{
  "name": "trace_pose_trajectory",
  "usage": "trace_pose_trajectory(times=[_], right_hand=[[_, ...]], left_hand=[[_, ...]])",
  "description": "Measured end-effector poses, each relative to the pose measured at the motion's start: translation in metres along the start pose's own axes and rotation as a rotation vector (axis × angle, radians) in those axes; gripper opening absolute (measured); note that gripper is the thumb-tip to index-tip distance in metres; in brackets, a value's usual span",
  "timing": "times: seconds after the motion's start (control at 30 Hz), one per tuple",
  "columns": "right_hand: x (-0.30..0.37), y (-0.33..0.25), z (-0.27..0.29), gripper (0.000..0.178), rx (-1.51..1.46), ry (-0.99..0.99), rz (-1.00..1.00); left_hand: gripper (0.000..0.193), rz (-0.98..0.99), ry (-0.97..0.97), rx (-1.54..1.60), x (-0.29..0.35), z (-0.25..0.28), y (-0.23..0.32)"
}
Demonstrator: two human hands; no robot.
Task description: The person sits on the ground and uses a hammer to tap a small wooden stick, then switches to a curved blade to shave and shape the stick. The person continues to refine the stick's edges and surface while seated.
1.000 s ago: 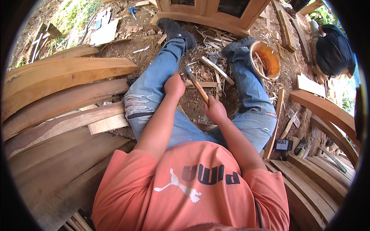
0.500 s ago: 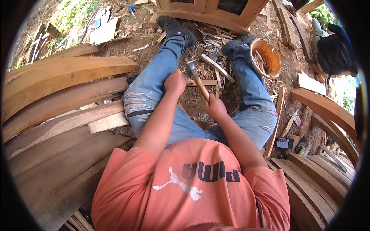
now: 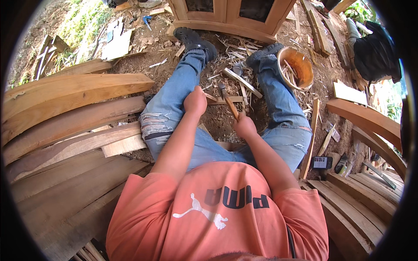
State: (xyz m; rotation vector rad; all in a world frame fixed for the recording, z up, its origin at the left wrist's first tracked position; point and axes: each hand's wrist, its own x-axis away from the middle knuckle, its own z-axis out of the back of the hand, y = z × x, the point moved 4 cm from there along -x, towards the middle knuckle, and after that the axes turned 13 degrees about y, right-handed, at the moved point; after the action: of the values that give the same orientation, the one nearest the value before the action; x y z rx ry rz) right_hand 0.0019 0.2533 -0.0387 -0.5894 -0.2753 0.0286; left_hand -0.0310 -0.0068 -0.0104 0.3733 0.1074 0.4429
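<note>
Head view, the only one: the person sits with knees apart over shaving-strewn ground, the hammer (image 3: 229, 102) between the legs, head end far, handle end near. Right hand (image 3: 245, 127): grip wrapped round the handle's near end. Left hand (image 3: 195, 103): fingers curled in by the left shin of the jeans (image 3: 174, 96); a slim brownish piece shows by the fingertips, can't tell if the grip pinches it. Risks: hammer head is near the left hand, so a stroke drifting left could catch the knuckles; likely cause would be a loose hold or a glance away. A wide stroke to the right could clip the right shin. The orange-lined bucket (image 3: 306, 69), just beside that shin, could tip and spill its wood scraps if the leg kicks outward. Loose shavings (image 3: 226, 52) and the pale wood strip (image 3: 242, 82) could roll or slide underfoot if a foot shifts. Phone (image 3: 322, 162), near right beside stacked boards (image 3: 344, 211), could get knocked by falling timber. Hammer looks: plain orange-brown wooden handle, slightly glossy, slanting far and left; small dark grey metal head, finer shape too small to tell. Wooden cabinet (image 3: 224, 27) stands at the far side, past the feet; curved planks (image 3: 82, 88) lie left.
</note>
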Motion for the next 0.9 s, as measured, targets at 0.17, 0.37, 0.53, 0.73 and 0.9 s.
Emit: trace_pose_trajectory(times=[0.17,0.37,0.53,0.73,0.9], right_hand=[[0.004,-0.023,0.025,0.031,-0.226,0.111,0.091],[0.001,0.009,-0.015,0.029,0.058,-0.075,0.032],[0.000,-0.018,0.019,0.032,-0.230,0.112,0.065],[0.005,-0.009,0.001,0.033,0.014,-0.037,0.083],[-0.013,0.025,-0.020,0.034,-0.039,-0.031,0.016]], left_hand=[[0.023,-0.012,0.037,0.015,0.006,-0.005,-0.003],[0.023,0.053,0.000,0.012,0.000,0.002,0.007],[0.022,0.031,0.013,0.037,0.002,0.004,0.006],[0.022,0.001,0.014,0.035,0.003,0.008,0.007],[0.016,0.028,0.014,0.059,0.002,0.004,0.002]])
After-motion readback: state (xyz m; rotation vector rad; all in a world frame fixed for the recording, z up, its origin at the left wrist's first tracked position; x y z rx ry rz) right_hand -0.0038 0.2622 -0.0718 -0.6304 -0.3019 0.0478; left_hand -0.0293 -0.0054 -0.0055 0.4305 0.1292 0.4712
